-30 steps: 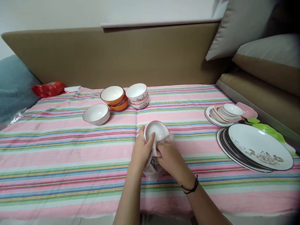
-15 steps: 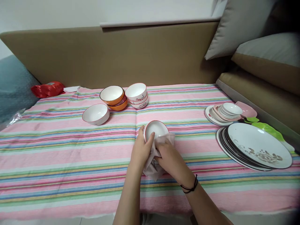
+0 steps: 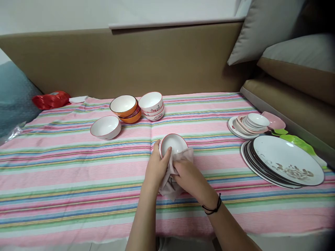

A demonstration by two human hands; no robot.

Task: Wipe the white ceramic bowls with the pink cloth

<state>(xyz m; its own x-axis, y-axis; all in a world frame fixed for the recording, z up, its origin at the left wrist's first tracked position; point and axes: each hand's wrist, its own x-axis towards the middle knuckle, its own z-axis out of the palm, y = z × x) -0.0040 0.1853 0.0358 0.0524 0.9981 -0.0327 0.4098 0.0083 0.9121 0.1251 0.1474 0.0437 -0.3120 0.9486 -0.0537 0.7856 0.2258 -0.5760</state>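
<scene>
A white bowl with a red rim (image 3: 174, 142) is tilted between my hands, over the middle of the striped cloth. My left hand (image 3: 157, 165) grips its left side, thumb over the rim and fingers around the outside. A pale greyish-pink cloth (image 3: 171, 188) drapes over the bowl's near edge and hangs below it. My right hand (image 3: 190, 176) is closed on this cloth and presses it against the near right rim; its fingertips are partly hidden in the folds.
Beyond my hands stand a single white bowl (image 3: 106, 128), stacked orange bowls (image 3: 124, 106) and stacked white bowls (image 3: 151, 104). At right lie stacked large plates (image 3: 288, 160), small dishes (image 3: 256, 121) and a green leaf-shaped dish (image 3: 298, 143). A red bundle (image 3: 52, 100) lies far left.
Both hands keep their hold on the bowl and cloth, with only a slight shift of the fingers. The whole view has moved a little.
</scene>
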